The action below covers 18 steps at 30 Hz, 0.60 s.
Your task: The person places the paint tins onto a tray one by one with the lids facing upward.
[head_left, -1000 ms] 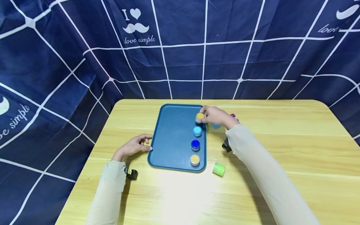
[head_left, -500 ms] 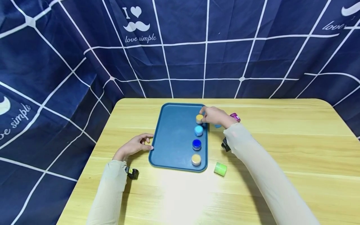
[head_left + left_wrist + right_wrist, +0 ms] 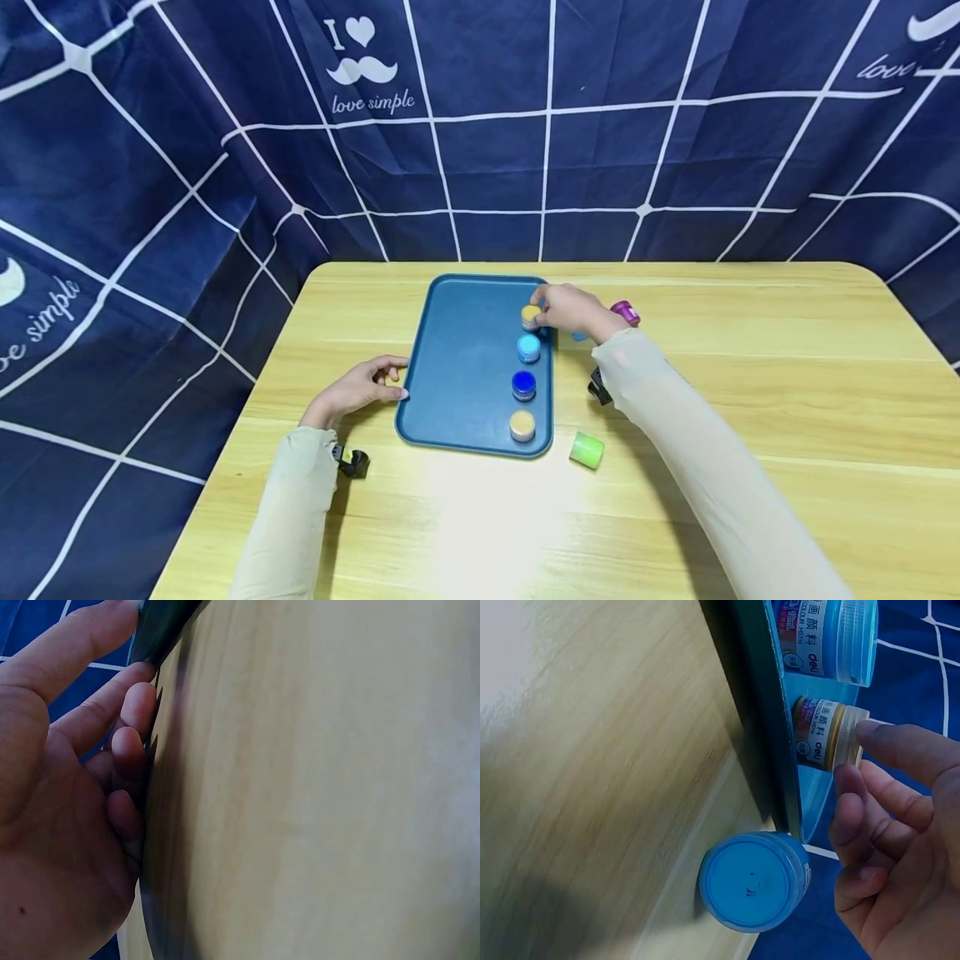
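Observation:
My right hand [image 3: 573, 310] pinches the clear lid of an ochre-yellow paint jar [image 3: 821, 735] between thumb and fingers. This jar stands upright at the far right corner of the blue tray [image 3: 457, 367]. Nearer along the tray's right side stand a light-blue paint jar [image 3: 528, 347], a dark-blue paint jar [image 3: 523, 384] and a beige paint jar [image 3: 522, 425], roughly in a line. My left hand [image 3: 360, 387] rests at the tray's left rim, thumb and forefinger tips against it, the other fingers loosely bent.
Right of the tray, another blue jar [image 3: 750, 881] lies on its side, mostly hidden behind my right hand in the head view. A purple jar [image 3: 625, 312] lies beyond my right wrist. A green jar [image 3: 587, 450] lies near the tray's front right corner. Dark-blue cloth [image 3: 480, 167] hangs behind the table.
The ochre-yellow jar, in my right hand, has shifted slightly left and toward the light-blue jar on the tray. My left hand stays at the rim.

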Each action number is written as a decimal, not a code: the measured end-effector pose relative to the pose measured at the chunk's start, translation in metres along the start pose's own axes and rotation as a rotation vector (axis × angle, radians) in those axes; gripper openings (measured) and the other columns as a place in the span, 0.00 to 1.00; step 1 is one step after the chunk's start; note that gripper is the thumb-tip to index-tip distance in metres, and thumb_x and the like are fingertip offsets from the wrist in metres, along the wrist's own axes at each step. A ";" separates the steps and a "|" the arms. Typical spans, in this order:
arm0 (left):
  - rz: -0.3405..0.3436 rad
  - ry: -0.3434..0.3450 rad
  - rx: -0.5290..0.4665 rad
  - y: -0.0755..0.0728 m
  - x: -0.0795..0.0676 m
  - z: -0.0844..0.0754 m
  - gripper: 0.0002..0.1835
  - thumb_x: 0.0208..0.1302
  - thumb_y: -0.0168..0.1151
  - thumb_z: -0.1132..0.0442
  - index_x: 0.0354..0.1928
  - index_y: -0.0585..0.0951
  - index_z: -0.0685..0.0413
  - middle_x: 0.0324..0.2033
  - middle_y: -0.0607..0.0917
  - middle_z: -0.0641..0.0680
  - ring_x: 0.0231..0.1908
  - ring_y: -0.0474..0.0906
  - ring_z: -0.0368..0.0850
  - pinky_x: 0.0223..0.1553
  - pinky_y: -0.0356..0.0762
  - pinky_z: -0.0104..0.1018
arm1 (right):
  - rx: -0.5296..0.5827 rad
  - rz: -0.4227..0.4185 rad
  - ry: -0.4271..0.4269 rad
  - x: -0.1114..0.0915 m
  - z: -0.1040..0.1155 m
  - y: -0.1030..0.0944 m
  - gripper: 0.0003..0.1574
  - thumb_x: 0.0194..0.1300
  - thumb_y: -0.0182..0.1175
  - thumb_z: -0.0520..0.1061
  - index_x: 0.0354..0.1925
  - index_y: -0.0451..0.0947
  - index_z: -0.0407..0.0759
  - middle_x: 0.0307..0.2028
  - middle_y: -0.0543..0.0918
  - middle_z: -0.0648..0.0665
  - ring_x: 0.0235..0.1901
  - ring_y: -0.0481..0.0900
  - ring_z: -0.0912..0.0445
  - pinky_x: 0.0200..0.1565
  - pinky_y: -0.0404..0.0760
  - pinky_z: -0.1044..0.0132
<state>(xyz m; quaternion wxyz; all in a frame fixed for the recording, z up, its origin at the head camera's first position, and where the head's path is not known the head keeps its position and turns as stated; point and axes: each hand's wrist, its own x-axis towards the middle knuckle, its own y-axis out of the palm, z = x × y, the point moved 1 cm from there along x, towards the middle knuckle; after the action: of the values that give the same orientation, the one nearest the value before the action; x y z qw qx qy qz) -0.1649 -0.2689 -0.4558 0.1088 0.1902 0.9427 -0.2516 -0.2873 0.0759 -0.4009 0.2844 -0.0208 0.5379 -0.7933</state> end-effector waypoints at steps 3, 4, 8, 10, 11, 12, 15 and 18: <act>-0.001 0.002 -0.003 0.001 0.000 -0.001 0.32 0.60 0.67 0.63 0.64 0.69 0.64 0.39 0.70 0.54 0.35 0.61 0.45 0.37 0.61 0.31 | 0.008 -0.004 0.005 -0.002 -0.001 0.000 0.26 0.67 0.58 0.47 0.59 0.72 0.37 0.44 0.83 0.39 0.39 0.76 0.51 0.46 0.76 0.54; 0.001 0.003 -0.005 0.002 -0.001 -0.001 0.32 0.60 0.67 0.63 0.65 0.69 0.64 0.39 0.70 0.54 0.35 0.61 0.44 0.37 0.61 0.31 | 0.014 -0.005 0.003 -0.003 -0.001 0.000 0.26 0.67 0.58 0.47 0.60 0.71 0.37 0.44 0.83 0.39 0.39 0.77 0.52 0.46 0.76 0.54; 0.004 0.000 -0.009 0.003 0.000 -0.001 0.32 0.60 0.67 0.63 0.65 0.69 0.64 0.40 0.70 0.54 0.35 0.61 0.44 0.38 0.61 0.31 | 0.055 -0.016 -0.015 -0.011 -0.003 -0.004 0.28 0.67 0.58 0.46 0.62 0.69 0.36 0.43 0.83 0.39 0.38 0.78 0.52 0.45 0.77 0.55; 0.007 0.004 -0.009 0.004 0.000 -0.001 0.32 0.60 0.66 0.63 0.65 0.68 0.64 0.40 0.70 0.54 0.35 0.61 0.44 0.38 0.62 0.31 | 0.073 -0.037 -0.029 -0.016 -0.003 -0.009 0.29 0.67 0.58 0.47 0.62 0.69 0.36 0.41 0.83 0.39 0.37 0.79 0.51 0.44 0.77 0.55; 0.008 0.003 -0.010 0.004 0.000 -0.001 0.33 0.60 0.66 0.63 0.65 0.68 0.64 0.40 0.69 0.53 0.35 0.61 0.43 0.38 0.62 0.30 | 0.077 -0.047 -0.037 -0.019 -0.003 -0.012 0.28 0.67 0.58 0.47 0.62 0.69 0.36 0.41 0.83 0.40 0.36 0.78 0.51 0.43 0.76 0.56; 0.009 0.004 -0.009 0.003 0.000 -0.001 0.33 0.60 0.66 0.63 0.66 0.68 0.64 0.39 0.69 0.53 0.35 0.61 0.43 0.38 0.62 0.30 | 0.078 -0.060 -0.048 -0.023 -0.003 -0.016 0.28 0.67 0.58 0.47 0.61 0.69 0.36 0.40 0.82 0.40 0.36 0.78 0.51 0.42 0.76 0.56; 0.019 0.004 -0.002 0.002 0.000 -0.001 0.33 0.60 0.66 0.63 0.66 0.67 0.64 0.39 0.69 0.53 0.36 0.61 0.44 0.38 0.62 0.31 | 0.084 -0.095 -0.066 -0.036 -0.003 -0.028 0.27 0.67 0.59 0.49 0.60 0.71 0.37 0.40 0.82 0.40 0.33 0.77 0.52 0.39 0.75 0.58; 0.025 -0.002 0.008 -0.001 0.000 -0.001 0.33 0.60 0.66 0.63 0.66 0.67 0.64 0.39 0.69 0.53 0.36 0.61 0.44 0.38 0.62 0.31 | 0.098 -0.116 -0.076 -0.053 -0.002 -0.039 0.26 0.66 0.58 0.49 0.58 0.72 0.38 0.42 0.81 0.38 0.29 0.76 0.51 0.31 0.75 0.60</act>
<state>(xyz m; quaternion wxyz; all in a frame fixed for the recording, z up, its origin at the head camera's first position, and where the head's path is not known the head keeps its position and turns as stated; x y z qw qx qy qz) -0.1650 -0.2693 -0.4549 0.1122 0.2020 0.9392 -0.2541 -0.2605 0.1123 -0.3532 0.2588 -0.0680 0.4852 -0.8324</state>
